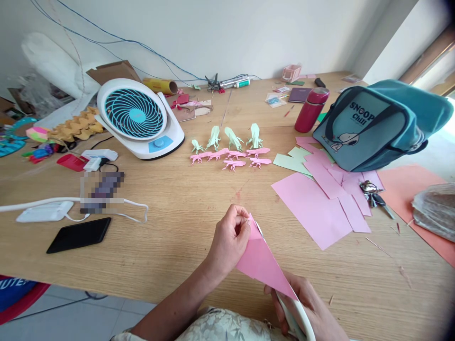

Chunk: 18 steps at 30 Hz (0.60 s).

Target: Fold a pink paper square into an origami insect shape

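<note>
A folded piece of pink paper (261, 265) is pinched near its upper tip by my left hand (228, 241), above the front of the table. My right hand (313, 303) is closed around the white handles of a pair of scissors (300, 316). The scissors lie along the paper's right edge, and a bit of blade shows near the tip; most of the blades are hidden behind the paper. Farther back stand several folded green paper insects (233, 138), with several pink paper insects (232, 164) in front of them.
Pink paper sheets (313, 208) lie at right by keys (371, 192) and a teal bag (369, 128). A red bottle (312, 110) stands behind them. At left are a fan (137, 113), a black phone (78, 235) and white cables (137, 219).
</note>
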Each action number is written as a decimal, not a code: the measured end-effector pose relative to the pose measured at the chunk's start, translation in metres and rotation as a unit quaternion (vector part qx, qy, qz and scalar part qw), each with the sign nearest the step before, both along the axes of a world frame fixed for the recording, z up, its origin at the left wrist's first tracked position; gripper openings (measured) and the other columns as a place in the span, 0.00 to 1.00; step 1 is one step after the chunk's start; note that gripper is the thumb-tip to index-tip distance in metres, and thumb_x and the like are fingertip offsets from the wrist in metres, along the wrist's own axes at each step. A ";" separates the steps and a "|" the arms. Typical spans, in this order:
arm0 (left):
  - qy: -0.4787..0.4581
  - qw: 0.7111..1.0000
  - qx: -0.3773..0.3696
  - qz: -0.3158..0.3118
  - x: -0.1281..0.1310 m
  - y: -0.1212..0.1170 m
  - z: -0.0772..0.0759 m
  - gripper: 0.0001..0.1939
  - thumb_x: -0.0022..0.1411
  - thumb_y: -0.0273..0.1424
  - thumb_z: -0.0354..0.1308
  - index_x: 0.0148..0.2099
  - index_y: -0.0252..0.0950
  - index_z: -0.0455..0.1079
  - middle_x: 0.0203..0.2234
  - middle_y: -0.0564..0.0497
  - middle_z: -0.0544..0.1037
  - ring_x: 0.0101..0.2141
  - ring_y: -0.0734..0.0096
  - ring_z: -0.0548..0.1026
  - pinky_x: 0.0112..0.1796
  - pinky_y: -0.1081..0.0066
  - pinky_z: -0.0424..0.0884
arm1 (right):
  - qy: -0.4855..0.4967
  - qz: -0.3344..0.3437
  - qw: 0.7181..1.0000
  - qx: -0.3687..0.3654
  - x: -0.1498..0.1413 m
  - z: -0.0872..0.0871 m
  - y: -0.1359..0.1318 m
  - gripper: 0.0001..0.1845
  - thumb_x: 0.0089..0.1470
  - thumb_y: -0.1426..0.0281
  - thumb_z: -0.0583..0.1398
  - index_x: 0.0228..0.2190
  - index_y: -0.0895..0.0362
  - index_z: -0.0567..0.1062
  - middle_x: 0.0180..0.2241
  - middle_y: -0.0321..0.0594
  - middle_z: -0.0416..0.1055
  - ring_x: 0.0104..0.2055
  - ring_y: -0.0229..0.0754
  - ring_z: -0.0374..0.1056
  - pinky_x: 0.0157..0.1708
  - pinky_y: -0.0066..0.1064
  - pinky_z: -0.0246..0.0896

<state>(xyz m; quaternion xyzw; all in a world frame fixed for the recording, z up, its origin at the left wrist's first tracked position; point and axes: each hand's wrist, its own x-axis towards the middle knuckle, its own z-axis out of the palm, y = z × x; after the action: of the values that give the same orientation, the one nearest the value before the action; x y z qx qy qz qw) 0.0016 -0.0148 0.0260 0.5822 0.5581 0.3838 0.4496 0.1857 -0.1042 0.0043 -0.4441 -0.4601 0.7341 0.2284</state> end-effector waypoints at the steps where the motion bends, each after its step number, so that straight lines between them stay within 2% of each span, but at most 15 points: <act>1: 0.001 1.000 0.000 -0.001 0.000 0.000 0.000 0.02 0.67 0.29 0.51 0.40 0.39 0.60 0.20 0.60 0.65 0.22 0.76 0.62 0.27 0.75 0.57 | -0.001 0.000 1.000 -0.001 0.000 0.001 0.000 0.34 0.57 0.41 0.52 0.42 0.59 0.73 0.18 0.33 0.67 0.19 0.36 0.61 0.20 0.26 0.55; 6: 0.008 1.000 -0.004 -0.003 -0.001 0.001 0.001 0.01 0.66 0.29 0.51 0.40 0.39 0.60 0.19 0.60 0.64 0.22 0.76 0.61 0.27 0.76 0.56 | -0.010 -0.028 0.999 -0.030 -0.002 0.007 0.000 0.32 0.55 0.41 0.55 0.39 0.59 0.73 0.18 0.32 0.65 0.18 0.35 0.61 0.19 0.26 0.55; 18: -0.002 1.000 -0.014 -0.004 0.000 0.001 0.002 0.01 0.66 0.29 0.51 0.39 0.38 0.61 0.20 0.60 0.63 0.22 0.76 0.61 0.26 0.76 0.56 | 0.001 -0.043 0.997 -0.064 -0.003 0.009 -0.003 0.32 0.52 0.40 0.57 0.34 0.58 0.72 0.18 0.30 0.64 0.17 0.33 0.58 0.19 0.25 0.53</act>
<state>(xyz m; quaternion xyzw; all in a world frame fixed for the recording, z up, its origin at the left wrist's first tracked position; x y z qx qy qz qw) 0.0016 -0.0142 0.0285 0.5771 0.5601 0.3758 0.4604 0.1829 -0.1067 0.0136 -0.4762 -0.3924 0.7522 0.2313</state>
